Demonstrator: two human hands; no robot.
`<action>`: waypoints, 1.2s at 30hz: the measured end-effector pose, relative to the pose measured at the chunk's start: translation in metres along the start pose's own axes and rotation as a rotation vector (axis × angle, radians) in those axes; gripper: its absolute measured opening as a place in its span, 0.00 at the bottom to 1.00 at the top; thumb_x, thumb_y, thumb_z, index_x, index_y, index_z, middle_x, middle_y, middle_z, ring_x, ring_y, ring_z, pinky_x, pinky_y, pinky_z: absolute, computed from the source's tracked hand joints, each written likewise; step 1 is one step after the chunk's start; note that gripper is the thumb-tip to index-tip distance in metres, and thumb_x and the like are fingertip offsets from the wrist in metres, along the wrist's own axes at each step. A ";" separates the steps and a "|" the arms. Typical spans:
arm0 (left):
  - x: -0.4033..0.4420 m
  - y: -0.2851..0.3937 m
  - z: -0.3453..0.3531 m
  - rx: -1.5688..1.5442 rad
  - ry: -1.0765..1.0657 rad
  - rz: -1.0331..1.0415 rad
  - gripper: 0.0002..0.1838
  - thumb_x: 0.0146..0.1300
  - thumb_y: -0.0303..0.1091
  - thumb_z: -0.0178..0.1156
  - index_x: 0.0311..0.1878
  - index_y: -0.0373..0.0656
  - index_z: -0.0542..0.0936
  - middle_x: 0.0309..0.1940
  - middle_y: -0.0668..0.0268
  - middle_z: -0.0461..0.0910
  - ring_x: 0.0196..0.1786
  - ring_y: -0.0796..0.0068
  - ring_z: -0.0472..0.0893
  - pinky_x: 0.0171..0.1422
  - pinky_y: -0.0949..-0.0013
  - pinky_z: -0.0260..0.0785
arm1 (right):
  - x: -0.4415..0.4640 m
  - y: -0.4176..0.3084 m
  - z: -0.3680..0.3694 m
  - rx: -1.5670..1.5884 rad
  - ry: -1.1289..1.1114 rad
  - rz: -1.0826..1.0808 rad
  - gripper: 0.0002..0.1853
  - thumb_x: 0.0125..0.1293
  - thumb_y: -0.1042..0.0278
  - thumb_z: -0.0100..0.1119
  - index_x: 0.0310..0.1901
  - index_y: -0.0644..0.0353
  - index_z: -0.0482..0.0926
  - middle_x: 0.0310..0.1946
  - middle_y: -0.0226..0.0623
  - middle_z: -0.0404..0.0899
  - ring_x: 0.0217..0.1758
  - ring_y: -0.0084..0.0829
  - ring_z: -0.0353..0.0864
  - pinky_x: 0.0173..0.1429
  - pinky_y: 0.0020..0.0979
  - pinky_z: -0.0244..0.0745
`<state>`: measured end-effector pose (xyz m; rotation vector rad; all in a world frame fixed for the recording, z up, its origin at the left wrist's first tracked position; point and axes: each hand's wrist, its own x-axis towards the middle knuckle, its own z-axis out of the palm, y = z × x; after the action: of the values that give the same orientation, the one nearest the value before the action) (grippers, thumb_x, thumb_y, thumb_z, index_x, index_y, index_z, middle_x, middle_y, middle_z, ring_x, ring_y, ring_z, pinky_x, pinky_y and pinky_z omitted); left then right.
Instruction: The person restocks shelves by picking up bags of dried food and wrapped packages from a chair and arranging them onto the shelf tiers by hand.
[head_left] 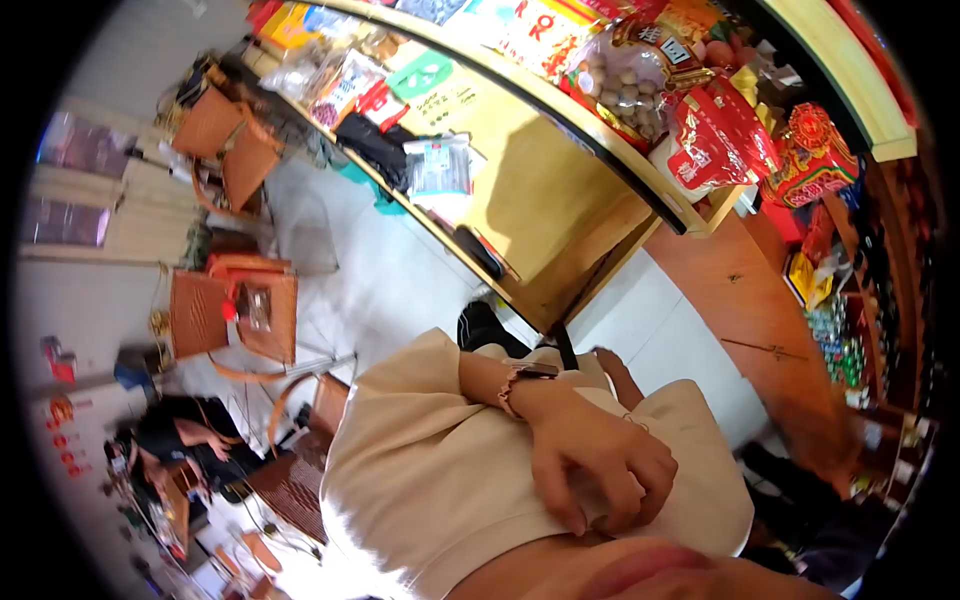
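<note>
My left hand is raised in front of the chest of my beige shirt, close below my mouth. Its back faces the camera, and its fingers and thumb curl around a small greyish thing that shows only in part; I cannot make out what it is. A watch with a pinkish band sits on the left wrist. Behind it, a short stretch of bare skin shows beside the shirt, perhaps my other arm. My right hand does not show.
Ahead stands a wooden display counter bearing packaged goods, including red bags and a bag of round brown fruit. Brown chairs stand leftward, with a person in black farther off. A reddish-brown wooden surface lies right.
</note>
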<state>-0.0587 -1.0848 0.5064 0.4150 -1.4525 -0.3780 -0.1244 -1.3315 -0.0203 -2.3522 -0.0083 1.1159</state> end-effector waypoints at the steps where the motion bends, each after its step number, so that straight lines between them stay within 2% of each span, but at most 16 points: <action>1: 0.000 -0.009 0.004 0.028 0.033 -0.005 0.10 0.54 0.45 0.57 0.28 0.49 0.77 0.36 0.68 0.73 0.39 0.66 0.71 0.44 0.65 0.60 | 0.011 -0.006 -0.016 -0.008 -0.015 -0.040 0.19 0.57 0.57 0.55 0.50 0.52 0.75 0.46 0.46 0.78 0.49 0.43 0.76 0.53 0.50 0.68; 2: 0.001 -0.017 0.007 0.055 0.065 -0.015 0.11 0.55 0.45 0.57 0.27 0.48 0.77 0.36 0.67 0.73 0.39 0.66 0.71 0.44 0.65 0.60 | 0.025 -0.005 -0.026 0.003 -0.041 -0.074 0.19 0.57 0.57 0.55 0.50 0.52 0.75 0.45 0.45 0.79 0.48 0.42 0.77 0.52 0.49 0.69; 3: 0.002 -0.023 0.011 0.080 0.100 -0.027 0.12 0.55 0.44 0.57 0.26 0.47 0.76 0.36 0.67 0.73 0.39 0.66 0.70 0.44 0.65 0.60 | 0.058 0.025 -0.020 0.065 -0.085 -0.180 0.19 0.60 0.55 0.51 0.50 0.53 0.75 0.30 0.39 0.82 0.26 0.34 0.80 0.34 0.38 0.75; 4: 0.002 -0.024 0.014 0.146 0.134 -0.047 0.12 0.56 0.45 0.57 0.25 0.47 0.76 0.36 0.67 0.73 0.39 0.65 0.70 0.45 0.65 0.60 | 0.063 0.026 -0.029 0.253 -0.144 0.008 0.14 0.60 0.58 0.51 0.41 0.57 0.78 0.28 0.36 0.81 0.19 0.29 0.75 0.28 0.33 0.73; 5: 0.002 -0.020 0.015 0.210 0.164 -0.075 0.13 0.56 0.45 0.57 0.24 0.47 0.76 0.36 0.67 0.73 0.39 0.65 0.69 0.45 0.65 0.60 | 0.094 0.056 -0.025 -0.292 -0.211 -0.392 0.12 0.60 0.61 0.51 0.38 0.58 0.78 0.31 0.39 0.81 0.27 0.35 0.77 0.34 0.35 0.74; 6: 0.001 -0.016 0.019 0.277 0.187 -0.106 0.13 0.56 0.45 0.57 0.23 0.47 0.76 0.36 0.67 0.73 0.40 0.64 0.69 0.45 0.65 0.60 | 0.125 0.088 -0.021 -0.795 -0.058 -0.819 0.10 0.59 0.63 0.52 0.35 0.59 0.78 0.34 0.42 0.81 0.34 0.41 0.79 0.40 0.38 0.75; 7: 0.001 -0.012 0.025 0.316 0.210 -0.126 0.14 0.57 0.45 0.57 0.22 0.47 0.76 0.36 0.67 0.73 0.40 0.64 0.69 0.46 0.64 0.60 | 0.122 0.068 -0.031 -1.007 -0.239 -0.613 0.10 0.59 0.64 0.51 0.37 0.59 0.78 0.38 0.45 0.79 0.43 0.46 0.77 0.47 0.39 0.74; 9: 0.000 -0.005 0.033 0.405 0.239 -0.153 0.16 0.58 0.46 0.56 0.21 0.46 0.76 0.36 0.67 0.73 0.40 0.63 0.68 0.47 0.64 0.60 | 0.111 0.035 -0.044 -0.756 -0.289 -0.405 0.12 0.60 0.64 0.50 0.40 0.59 0.79 0.39 0.44 0.79 0.41 0.41 0.78 0.45 0.40 0.75; 12: -0.005 -0.001 0.051 0.511 0.250 -0.130 0.18 0.59 0.47 0.56 0.20 0.45 0.76 0.37 0.66 0.72 0.41 0.61 0.68 0.49 0.62 0.60 | 0.063 -0.050 -0.069 -0.415 -0.653 0.043 0.23 0.62 0.48 0.47 0.52 0.55 0.74 0.46 0.37 0.77 0.41 0.34 0.77 0.41 0.44 0.75; 13: -0.008 0.002 0.057 0.524 0.289 -0.117 0.18 0.59 0.48 0.55 0.20 0.45 0.76 0.38 0.66 0.72 0.42 0.61 0.68 0.49 0.62 0.60 | 0.042 -0.075 -0.072 -0.347 -0.637 0.014 0.26 0.59 0.47 0.52 0.49 0.64 0.75 0.43 0.45 0.78 0.42 0.39 0.77 0.39 0.39 0.77; 17: -0.026 0.029 0.084 0.649 0.366 -0.103 0.22 0.62 0.52 0.53 0.20 0.46 0.76 0.38 0.63 0.73 0.43 0.60 0.70 0.48 0.61 0.61 | 0.084 -0.066 0.008 -0.439 -0.732 -0.115 0.26 0.58 0.49 0.53 0.49 0.64 0.74 0.46 0.48 0.76 0.44 0.42 0.78 0.43 0.39 0.76; 24: -0.069 0.102 0.162 0.666 0.427 -0.203 0.24 0.59 0.56 0.55 0.20 0.45 0.73 0.41 0.63 0.72 0.43 0.60 0.69 0.49 0.59 0.59 | 0.146 -0.063 0.159 -0.457 -0.291 -0.667 0.24 0.58 0.51 0.53 0.48 0.64 0.75 0.46 0.50 0.77 0.45 0.44 0.78 0.46 0.39 0.75; 27: -0.084 0.139 0.191 0.712 0.384 -0.297 0.25 0.61 0.61 0.49 0.24 0.48 0.69 0.41 0.62 0.73 0.48 0.57 0.72 0.49 0.56 0.60 | 0.047 -0.200 0.119 -0.559 -0.471 -0.388 0.22 0.57 0.54 0.53 0.45 0.64 0.77 0.44 0.51 0.77 0.46 0.46 0.77 0.51 0.39 0.72; 28: -0.088 0.149 0.200 0.713 0.391 -0.328 0.26 0.61 0.62 0.49 0.23 0.48 0.68 0.41 0.62 0.74 0.49 0.58 0.72 0.50 0.55 0.60 | 0.050 -0.210 0.132 -0.445 -0.465 -0.326 0.17 0.59 0.56 0.54 0.42 0.62 0.78 0.38 0.45 0.80 0.41 0.41 0.79 0.46 0.37 0.72; 31: -0.100 0.170 0.224 0.826 0.389 -0.305 0.27 0.61 0.62 0.48 0.22 0.48 0.68 0.39 0.63 0.75 0.49 0.59 0.73 0.50 0.54 0.60 | 0.047 -0.245 0.153 -0.381 -0.287 -0.518 0.17 0.59 0.56 0.53 0.40 0.62 0.78 0.36 0.44 0.80 0.38 0.38 0.79 0.45 0.37 0.72; 36: -0.125 0.203 0.261 1.010 0.376 -0.329 0.28 0.60 0.64 0.46 0.19 0.47 0.68 0.38 0.64 0.76 0.46 0.61 0.75 0.51 0.53 0.61 | 0.043 -0.289 0.184 -0.263 -0.338 -0.327 0.17 0.55 0.56 0.55 0.39 0.60 0.79 0.37 0.43 0.81 0.40 0.40 0.79 0.47 0.36 0.73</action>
<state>-0.3302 -0.8583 0.5156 1.4627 -1.1106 0.2132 -0.1673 -0.9890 -0.0116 -2.2379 -0.6727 1.3914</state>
